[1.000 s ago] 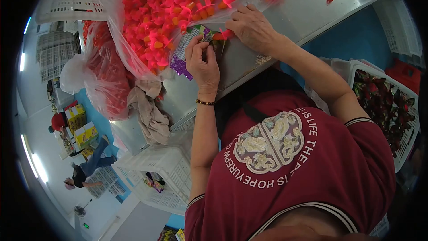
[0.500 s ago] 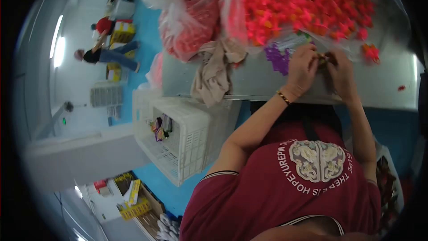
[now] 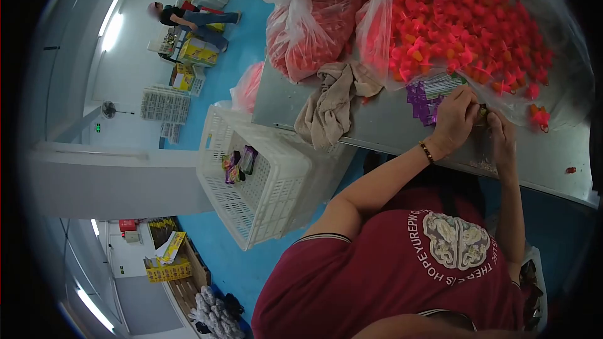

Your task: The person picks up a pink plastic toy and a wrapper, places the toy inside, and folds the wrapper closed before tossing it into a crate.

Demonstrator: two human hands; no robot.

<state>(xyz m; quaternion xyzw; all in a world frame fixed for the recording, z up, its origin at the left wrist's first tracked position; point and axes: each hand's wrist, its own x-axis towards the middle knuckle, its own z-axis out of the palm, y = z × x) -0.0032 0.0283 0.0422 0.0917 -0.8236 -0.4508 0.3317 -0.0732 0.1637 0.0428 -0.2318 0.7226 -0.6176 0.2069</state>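
Left grip is pinching, as far as I can make out from where I'm standing, what looks like a small dark packet; right grip meets it from the other side, fingertips close together, but can't tell if they're clamped on it. Packet sits between the two, over the counter, right of its middle and near the front edge. Purple packets lie fanned beside the left grip; pink pieces are heaped in a clear bag toward the counter's far side. For good handling: thumb and finger opposed, light even pressure from both sides so it shouldn't twist or slip. Best worked clear of the bag's loose lip and the crumbs along the front edge.
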